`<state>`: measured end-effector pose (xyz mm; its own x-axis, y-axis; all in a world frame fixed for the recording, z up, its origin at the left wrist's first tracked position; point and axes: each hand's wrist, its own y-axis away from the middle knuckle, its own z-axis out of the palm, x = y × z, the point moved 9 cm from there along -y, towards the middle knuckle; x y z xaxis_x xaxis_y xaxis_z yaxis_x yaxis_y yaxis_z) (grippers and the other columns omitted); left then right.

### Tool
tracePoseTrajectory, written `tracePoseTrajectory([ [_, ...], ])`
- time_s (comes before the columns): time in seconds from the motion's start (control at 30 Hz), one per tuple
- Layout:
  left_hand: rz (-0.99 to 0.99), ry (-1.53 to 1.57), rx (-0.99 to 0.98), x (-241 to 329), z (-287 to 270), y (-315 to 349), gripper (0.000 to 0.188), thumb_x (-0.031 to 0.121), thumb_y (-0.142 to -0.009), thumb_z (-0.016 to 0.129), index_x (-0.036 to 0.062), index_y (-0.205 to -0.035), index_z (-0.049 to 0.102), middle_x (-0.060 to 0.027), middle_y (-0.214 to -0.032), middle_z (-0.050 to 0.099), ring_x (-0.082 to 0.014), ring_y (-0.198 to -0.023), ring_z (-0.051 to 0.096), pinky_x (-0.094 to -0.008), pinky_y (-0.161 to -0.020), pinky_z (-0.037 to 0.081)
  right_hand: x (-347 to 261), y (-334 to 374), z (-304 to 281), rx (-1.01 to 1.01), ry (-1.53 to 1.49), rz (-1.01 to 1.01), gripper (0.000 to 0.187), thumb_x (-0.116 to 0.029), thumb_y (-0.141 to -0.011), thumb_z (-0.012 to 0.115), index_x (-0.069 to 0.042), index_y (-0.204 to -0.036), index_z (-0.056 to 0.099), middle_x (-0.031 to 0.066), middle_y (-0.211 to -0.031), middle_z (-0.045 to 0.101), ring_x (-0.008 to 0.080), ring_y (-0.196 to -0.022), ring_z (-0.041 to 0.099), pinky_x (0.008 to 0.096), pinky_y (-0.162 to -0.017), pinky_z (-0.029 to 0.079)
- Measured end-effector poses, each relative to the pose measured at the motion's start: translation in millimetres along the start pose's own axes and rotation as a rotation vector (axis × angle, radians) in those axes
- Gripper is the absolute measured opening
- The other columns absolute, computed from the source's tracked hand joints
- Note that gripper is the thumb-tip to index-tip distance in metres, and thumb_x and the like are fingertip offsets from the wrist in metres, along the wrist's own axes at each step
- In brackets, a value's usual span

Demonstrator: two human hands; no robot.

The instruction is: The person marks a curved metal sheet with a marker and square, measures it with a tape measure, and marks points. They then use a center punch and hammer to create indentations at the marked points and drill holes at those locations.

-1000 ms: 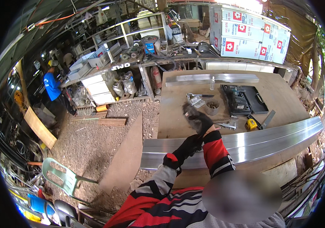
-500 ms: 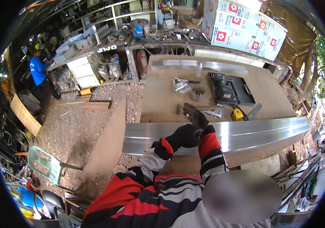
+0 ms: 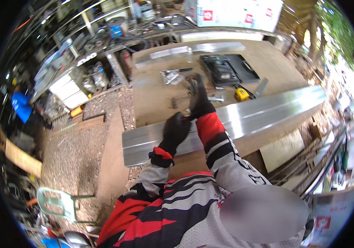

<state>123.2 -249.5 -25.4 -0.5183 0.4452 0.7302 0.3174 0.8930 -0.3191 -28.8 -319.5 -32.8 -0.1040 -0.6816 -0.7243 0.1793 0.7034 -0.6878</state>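
Both my hands wear black gloves. My right hand [image 3: 197,94] reaches forward past the long metal channel [image 3: 222,122], its fingers stretched out by a small round container [image 3: 190,77] that it partly covers. Nothing shows in its grasp. Near the channel's left part, my left hand [image 3: 175,131] has its fingertips closed at the right glove's cuff [image 3: 188,117]. Silver calipers [image 3: 216,98] lie just right of my right hand. A small brownish piece [image 3: 174,101] stands left of it.
Beyond are a clamp-like tool [image 3: 172,77], a clear bottle [image 3: 189,54], an open black tool case [image 3: 222,70] and a second metal length [image 3: 193,51]. A yellow tape measure [image 3: 241,94] sits near a handsaw [image 3: 261,87]. Left stands a green chair [image 3: 57,202]; a person in blue [image 3: 21,105] is farther off.
My right hand has stretched forward to the round container. My left hand has slid back along the right wrist to the cuff. The whole view has shifted and tilted.
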Motion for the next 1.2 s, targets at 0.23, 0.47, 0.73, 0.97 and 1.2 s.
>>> tracePoseTrajectory([
  [0.23,-0.031,0.378,0.122,-22.1,7.2,-27.6,0.024,0.015,-0.095,0.063,0.0046,-0.116,0.067,-0.0234,-0.105,0.072,-0.0370,-0.101,0.071,-0.0433,-0.081,0.056,-48.0,-69.0,45.0,0.305,-1.250,0.157,0.032,0.007,-0.086,0.058,0.007,-0.118,0.062,0.0170,-0.126,0.063,0.0341,-0.118,0.062,0.0468,-0.113,0.045],
  [0.47,0.385,0.108,-0.362,50.1,16.3,-32.8,0.035,0.001,-0.087,0.052,0.0031,-0.118,0.069,-0.0201,-0.092,0.072,-0.0336,-0.085,0.070,-0.0388,-0.077,0.056,-147.4,-87.8,-11.6,0.170,-1.193,-0.155,0.035,-0.023,-0.103,0.053,-0.001,-0.129,0.061,0.0183,-0.134,0.061,0.0337,-0.129,0.055,0.0511,-0.118,0.036],
  [0.73,0.108,0.480,0.192,87.9,-78.1,-21.2,0.039,0.001,-0.091,0.069,0.0024,-0.130,0.063,-0.0055,-0.114,0.068,-0.0112,-0.084,0.063,-0.0278,-0.070,0.052,-120.5,-85.0,6.2,-0.124,1.287,0.030,0.097,-0.058,-0.071,0.079,-0.018,-0.152,0.042,0.0213,-0.157,0.038,0.0470,-0.131,0.051,0.0584,-0.105,0.042],
  [0.97,0.422,0.179,0.057,82.6,-76.2,-58.0,0.023,0.022,-0.089,0.071,0.0071,-0.106,0.074,-0.0155,-0.101,0.071,-0.0334,-0.094,0.069,-0.0421,-0.080,0.055,-36.2,-48.2,56.0,-0.645,0.641,0.169,0.041,-0.035,-0.079,0.073,-0.008,-0.109,0.071,0.0210,-0.096,0.071,0.0344,-0.089,0.072,0.0473,-0.081,0.054],
  [1.2,0.360,-0.140,0.048,60.2,-71.9,-19.1,0.021,0.020,-0.088,0.070,0.0062,-0.103,0.071,-0.0142,-0.096,0.067,-0.0353,-0.091,0.067,-0.0435,-0.077,0.055,13.1,-23.1,77.0,-0.825,0.989,0.081,0.035,-0.037,-0.078,0.070,-0.009,-0.098,0.070,0.0176,-0.088,0.069,0.0340,-0.083,0.070,0.0474,-0.073,0.051],
])
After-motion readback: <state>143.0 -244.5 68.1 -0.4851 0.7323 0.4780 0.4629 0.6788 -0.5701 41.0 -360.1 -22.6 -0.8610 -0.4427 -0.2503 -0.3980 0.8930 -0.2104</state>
